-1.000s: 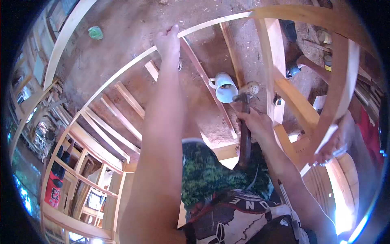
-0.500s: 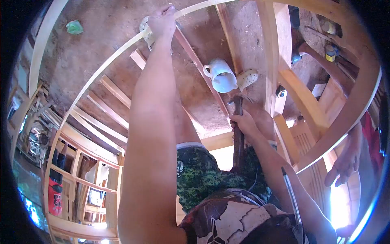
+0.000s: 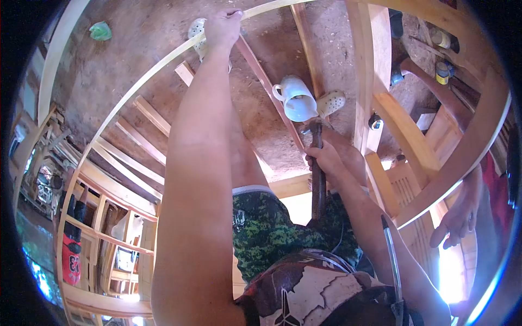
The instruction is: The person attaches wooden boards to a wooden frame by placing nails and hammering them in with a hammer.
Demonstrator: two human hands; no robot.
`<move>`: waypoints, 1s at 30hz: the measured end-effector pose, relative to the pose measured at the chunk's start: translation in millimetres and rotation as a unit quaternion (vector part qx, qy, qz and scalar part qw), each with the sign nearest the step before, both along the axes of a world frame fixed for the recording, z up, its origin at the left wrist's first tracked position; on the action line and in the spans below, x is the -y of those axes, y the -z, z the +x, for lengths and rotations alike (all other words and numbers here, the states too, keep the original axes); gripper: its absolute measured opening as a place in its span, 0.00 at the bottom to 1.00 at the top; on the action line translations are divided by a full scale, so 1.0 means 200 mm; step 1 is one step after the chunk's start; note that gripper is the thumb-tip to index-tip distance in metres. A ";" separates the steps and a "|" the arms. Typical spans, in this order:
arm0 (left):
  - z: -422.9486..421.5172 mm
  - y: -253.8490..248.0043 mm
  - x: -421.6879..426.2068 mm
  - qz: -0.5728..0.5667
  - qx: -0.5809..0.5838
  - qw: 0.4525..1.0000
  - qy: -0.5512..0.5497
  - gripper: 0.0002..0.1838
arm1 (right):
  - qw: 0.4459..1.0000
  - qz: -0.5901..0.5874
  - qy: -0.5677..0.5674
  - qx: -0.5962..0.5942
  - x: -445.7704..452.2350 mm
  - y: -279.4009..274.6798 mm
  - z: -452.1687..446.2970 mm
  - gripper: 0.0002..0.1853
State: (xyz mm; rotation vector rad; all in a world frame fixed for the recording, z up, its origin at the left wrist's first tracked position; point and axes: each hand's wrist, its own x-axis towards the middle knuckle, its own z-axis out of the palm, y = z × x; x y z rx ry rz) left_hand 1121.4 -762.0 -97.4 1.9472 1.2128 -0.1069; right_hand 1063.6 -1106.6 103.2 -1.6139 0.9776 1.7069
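Observation:
My left hand [image 3: 223, 30] is stretched far ahead at the top of the head view. Its fingers are closed round a long, pale wooden strip [image 3: 142, 89] that looks curved. My right hand [image 3: 325, 157] grips a hammer [image 3: 318, 187] by its handle near the head, close to my lap. The hammer's head points forward and its handle end reaches back toward my shorts. Just beyond it, a white mug-like pitcher [image 3: 298, 100] lies tipped over beside a perforated clog [image 3: 331, 104].
Wooden bars [image 3: 261, 81] cross the dirt floor [image 3: 147, 60]. A thick wooden frame [image 3: 410, 136] with a tape measure [image 3: 375, 121] stands on the right. Another person's hand [image 3: 459, 214] hangs at far right. A green plastic scrap [image 3: 100, 31] lies at upper left.
The hammer has turned a little in my right hand, and its head sits slightly lower and further left. My left hand shifts slightly right in view, still on the strip.

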 end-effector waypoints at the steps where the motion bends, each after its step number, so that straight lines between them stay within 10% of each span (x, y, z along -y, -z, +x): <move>1: 0.00 0.03 -0.02 -0.025 -0.015 1.000 -0.006 0.15 | 1.000 0.000 0.000 0.000 0.01 0.01 -0.01 0.09; 30: 0.06 0.05 -0.16 -0.095 -0.124 0.983 0.102 0.20 | 0.992 0.077 -0.090 -0.047 -0.11 0.04 0.20 0.10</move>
